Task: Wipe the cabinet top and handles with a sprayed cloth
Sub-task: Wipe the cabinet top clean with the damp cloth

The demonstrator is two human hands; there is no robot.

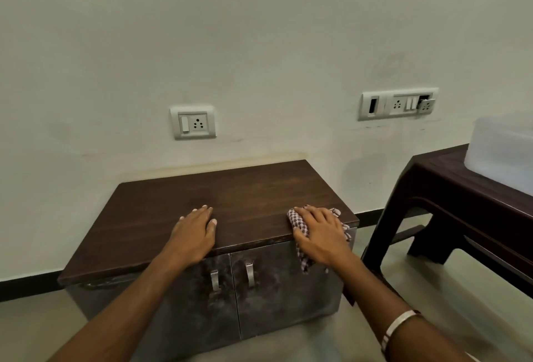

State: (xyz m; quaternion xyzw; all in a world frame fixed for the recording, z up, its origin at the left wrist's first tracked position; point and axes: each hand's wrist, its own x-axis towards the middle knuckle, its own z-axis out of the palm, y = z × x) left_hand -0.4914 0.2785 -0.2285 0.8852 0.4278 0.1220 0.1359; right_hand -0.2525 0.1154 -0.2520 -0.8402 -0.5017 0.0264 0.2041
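The back and left of the cabinet top [202, 188] are left open, while the front edge is occupied by two hands and the right is flanked by a table [432, 177].

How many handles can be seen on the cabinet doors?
2. The left handle sits on the left door and the right handle on the right door, either side of the centre seam, below the cabinet top. None appears hidden.

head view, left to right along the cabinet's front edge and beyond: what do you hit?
left hand flat on the cabinet top → right hand pressing the checked cloth → dark table → translucent box
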